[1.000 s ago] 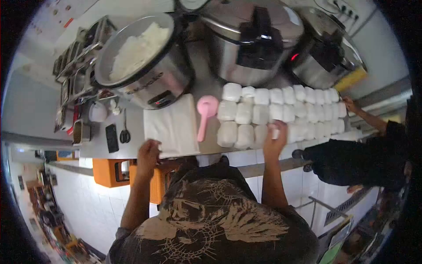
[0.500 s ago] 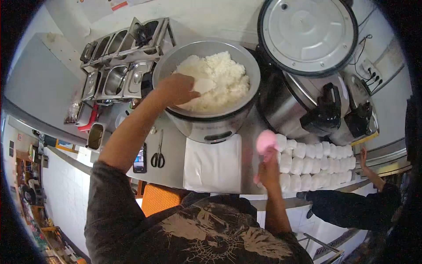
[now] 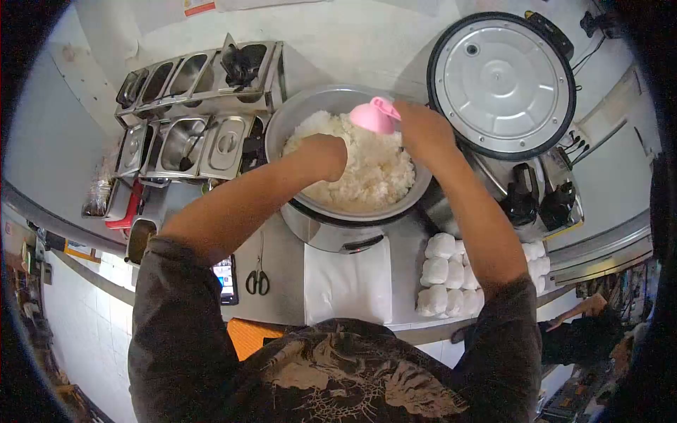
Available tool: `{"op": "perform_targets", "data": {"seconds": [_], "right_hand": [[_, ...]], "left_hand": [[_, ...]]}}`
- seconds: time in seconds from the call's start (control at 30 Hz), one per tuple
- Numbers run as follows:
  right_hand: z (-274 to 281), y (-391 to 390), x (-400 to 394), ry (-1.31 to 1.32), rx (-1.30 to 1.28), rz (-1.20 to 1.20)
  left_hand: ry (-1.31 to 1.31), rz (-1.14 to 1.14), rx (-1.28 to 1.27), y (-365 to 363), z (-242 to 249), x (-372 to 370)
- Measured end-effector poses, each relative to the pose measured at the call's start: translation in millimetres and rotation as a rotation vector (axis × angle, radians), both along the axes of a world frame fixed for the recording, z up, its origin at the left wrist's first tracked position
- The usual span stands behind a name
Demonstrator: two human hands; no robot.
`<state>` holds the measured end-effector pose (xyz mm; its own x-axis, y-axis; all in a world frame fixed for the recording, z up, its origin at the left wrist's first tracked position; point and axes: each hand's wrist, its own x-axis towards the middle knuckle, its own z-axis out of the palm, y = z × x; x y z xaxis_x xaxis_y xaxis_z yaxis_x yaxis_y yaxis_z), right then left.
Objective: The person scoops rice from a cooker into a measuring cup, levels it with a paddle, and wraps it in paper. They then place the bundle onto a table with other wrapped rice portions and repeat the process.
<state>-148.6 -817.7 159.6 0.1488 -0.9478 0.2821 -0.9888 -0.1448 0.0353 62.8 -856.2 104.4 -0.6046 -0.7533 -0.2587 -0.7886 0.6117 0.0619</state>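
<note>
A large metal rice cooker (image 3: 278, 127) stands open in front of me, with white cooked rice (image 3: 374, 176) heaped inside. Over the left part of the rice, my left hand (image 3: 324, 156) is closed in a fist. The white rice paddle that showed at its fingers earlier is now hidden by the hand and the rice. My right hand (image 3: 423, 130) reaches over the pot's right rim and grips a pink scoop (image 3: 374, 117) by its handle. The scoop's rounded bottom faces up, above the rice.
White wrapped bundles (image 3: 437, 271) stand in rows at the right. A white sheet (image 3: 349, 282), scissors (image 3: 258, 278) and a phone (image 3: 226, 282) lie near the front edge. Steel food pans (image 3: 187, 137) are at left; a second cooker's raised lid (image 3: 501, 84) is at right. Another person (image 3: 582, 324) is at far right.
My right hand has carried the pink scoop from beside the bundles up over the rice. My left hand has moved right and slightly down, and the paddle has gone out of sight.
</note>
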Motion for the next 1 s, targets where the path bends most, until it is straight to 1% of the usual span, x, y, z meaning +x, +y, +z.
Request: {"op": "perform_targets", "data": {"seconds": [0.03, 0.13, 0.2, 0.23, 0.27, 0.33, 0.4, 0.43, 0.47, 0.53, 0.63, 0.67, 0.73, 0.83, 0.93, 0.97, 1.0], "right_hand": [[-9, -21, 4, 0.083, -0.038, 0.004], [-39, -66, 11, 0.361, -0.078, -0.036], [-76, -83, 7, 0.413, -0.041, -0.028], [-77, -85, 11, 0.442, -0.025, -0.021], [-78, -89, 14, 0.411, 0.052, -0.022], [-60, -81, 33, 0.342, 0.203, -0.032], [-80, -98, 23, 0.317, 0.303, 0.088], [-76, -97, 24, 0.304, 0.355, 0.142], [-75, -95, 28, 0.309, 0.406, 0.097], [-52, -62, 63, 0.317, 0.508, 0.002], [-59, -44, 67, 0.169, 0.409, 0.030], [-58, -40, 68, 0.194, 0.440, 0.025], [-45, -31, 73, 0.248, 0.505, 0.017], [-14, -8, 84, 0.193, 0.631, 0.049], [-34, -3, 83, 0.100, 0.603, 0.089], [-49, 0, 83, 0.069, 0.569, 0.144], [-58, 8, 90, 0.036, 0.534, 0.198]], "left_hand": [[0.053, 0.028, -0.036, 0, 3, 7], [0.227, 0.216, -0.118, 0, 4, 29], [0.279, 0.234, -0.168, 10, 17, 49], [0.309, 0.245, -0.194, 13, 21, 59], [0.356, 0.135, -0.253, 14, 16, 73], [0.443, -0.094, -0.373, 20, 8, 105], [0.476, 0.012, -0.351, 40, 10, 128], [0.494, 0.059, -0.338, 54, 11, 133], [0.574, 0.185, -0.313, 69, 13, 135], [0.733, 0.435, -0.253, 96, 12, 138], [0.826, 0.473, -0.242, 113, -4, 138], [0.875, 0.417, -0.282, 115, -11, 140], [0.899, 0.429, -0.260, 117, -8, 138], [0.886, 0.467, -0.257, 123, -4, 131], [0.916, 0.541, -0.233, 125, -2, 125], [0.932, 0.569, -0.212, 126, -2, 124], [0.974, 0.547, -0.248, 127, -5, 122]]}}
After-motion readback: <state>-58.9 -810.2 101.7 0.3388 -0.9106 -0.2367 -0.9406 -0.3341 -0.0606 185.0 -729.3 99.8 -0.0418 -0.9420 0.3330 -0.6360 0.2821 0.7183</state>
